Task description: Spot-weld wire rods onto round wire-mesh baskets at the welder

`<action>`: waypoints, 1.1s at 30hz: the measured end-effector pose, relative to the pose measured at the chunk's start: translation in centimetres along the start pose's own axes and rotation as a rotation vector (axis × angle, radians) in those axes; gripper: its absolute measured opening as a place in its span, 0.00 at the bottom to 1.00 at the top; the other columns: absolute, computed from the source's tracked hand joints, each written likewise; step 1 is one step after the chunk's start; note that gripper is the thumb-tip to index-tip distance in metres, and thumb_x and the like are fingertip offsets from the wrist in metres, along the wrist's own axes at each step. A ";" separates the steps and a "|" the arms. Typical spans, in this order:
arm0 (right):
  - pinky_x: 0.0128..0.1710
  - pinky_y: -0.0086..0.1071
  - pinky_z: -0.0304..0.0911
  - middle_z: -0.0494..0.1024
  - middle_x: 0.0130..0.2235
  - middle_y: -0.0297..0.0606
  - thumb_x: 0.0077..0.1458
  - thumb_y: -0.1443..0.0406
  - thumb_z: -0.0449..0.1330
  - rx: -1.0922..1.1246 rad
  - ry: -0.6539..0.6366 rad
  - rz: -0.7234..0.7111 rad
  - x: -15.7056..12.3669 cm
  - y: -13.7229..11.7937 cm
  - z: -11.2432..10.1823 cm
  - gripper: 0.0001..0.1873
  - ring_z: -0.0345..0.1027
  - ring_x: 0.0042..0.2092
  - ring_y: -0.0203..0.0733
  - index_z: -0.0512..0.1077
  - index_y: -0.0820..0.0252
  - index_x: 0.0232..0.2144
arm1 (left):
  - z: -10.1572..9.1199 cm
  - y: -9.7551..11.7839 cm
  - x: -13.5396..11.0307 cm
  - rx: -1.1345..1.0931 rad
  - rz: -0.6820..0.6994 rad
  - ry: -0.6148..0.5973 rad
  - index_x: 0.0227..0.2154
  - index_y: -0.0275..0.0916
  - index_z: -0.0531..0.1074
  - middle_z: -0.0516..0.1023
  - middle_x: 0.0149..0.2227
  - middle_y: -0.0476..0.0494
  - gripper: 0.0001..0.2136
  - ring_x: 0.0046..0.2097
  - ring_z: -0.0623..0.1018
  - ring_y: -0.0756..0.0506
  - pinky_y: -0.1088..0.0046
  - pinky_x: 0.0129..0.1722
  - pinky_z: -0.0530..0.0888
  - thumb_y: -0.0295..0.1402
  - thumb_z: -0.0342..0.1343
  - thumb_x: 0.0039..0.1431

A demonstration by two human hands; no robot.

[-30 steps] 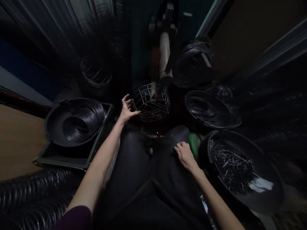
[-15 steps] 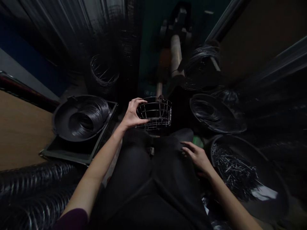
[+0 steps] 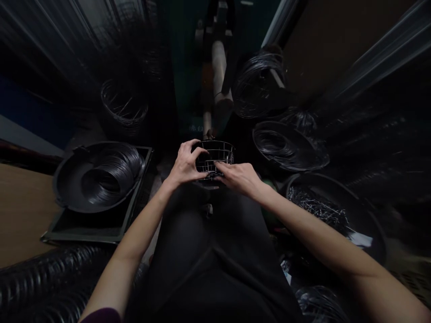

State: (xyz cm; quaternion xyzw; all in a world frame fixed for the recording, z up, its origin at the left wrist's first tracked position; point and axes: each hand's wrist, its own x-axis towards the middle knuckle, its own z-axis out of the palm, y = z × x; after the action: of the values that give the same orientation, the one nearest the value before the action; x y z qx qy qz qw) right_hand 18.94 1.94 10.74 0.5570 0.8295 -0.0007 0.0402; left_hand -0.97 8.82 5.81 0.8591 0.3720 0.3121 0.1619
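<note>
A round wire basket [image 3: 218, 154] sits just past my knees, in the middle of the view. My left hand [image 3: 184, 165] is wrapped round its left rim, thumb over the top wire. My right hand [image 3: 238, 177] lies against the basket's near right side with its fingers on the wires. I sit with my legs in dark trousers [image 3: 208, 251] stretched under both arms.
A black pan of wire rings [image 3: 97, 175] rests in a tray on the left. A pan of short wire pieces [image 3: 323, 211] is at the right, another pan of rings [image 3: 286, 148] beyond it. Wire coils [image 3: 40, 273] lie at lower left; a machine post [image 3: 218, 72] stands ahead.
The basket came nearer and lower, toward my knees, with my left hand on it. My right hand left my thigh and moved up and left onto the basket.
</note>
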 end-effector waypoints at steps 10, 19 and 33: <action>0.26 0.31 0.51 0.79 0.50 0.37 0.67 0.62 0.48 -0.098 0.084 -0.114 0.9 1.8 0.7 0.18 0.75 0.35 0.40 0.73 0.52 0.53 | 0.8 -0.4 1.0 -0.065 -0.052 0.017 0.48 0.42 0.70 0.62 0.59 0.36 0.29 0.61 0.63 0.33 0.49 0.61 0.65 0.36 0.71 0.39; 0.26 0.32 0.48 0.80 0.49 0.35 0.69 0.63 0.44 -0.161 -0.018 -0.113 1.4 1.3 -1.4 0.20 0.75 0.35 0.41 0.73 0.51 0.51 | 0.6 -0.6 1.3 -0.084 -0.046 0.037 0.49 0.41 0.70 0.62 0.59 0.36 0.29 0.61 0.64 0.33 0.50 0.61 0.66 0.36 0.70 0.40; 0.26 0.32 0.50 0.80 0.48 0.34 0.67 0.62 0.49 -0.149 0.031 -0.097 3.8 2.7 -1.9 0.18 0.76 0.39 0.43 0.74 0.51 0.51 | 0.8 -2.4 3.6 -0.103 -0.041 0.056 0.48 0.41 0.69 0.64 0.57 0.37 0.31 0.61 0.63 0.33 0.51 0.61 0.65 0.38 0.72 0.39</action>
State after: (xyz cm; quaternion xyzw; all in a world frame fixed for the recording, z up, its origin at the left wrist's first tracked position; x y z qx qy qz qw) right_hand 19.88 6.54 12.48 0.5117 0.8537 0.0677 0.0685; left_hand 0.18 13.10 5.48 0.8327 0.3772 0.3514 0.2019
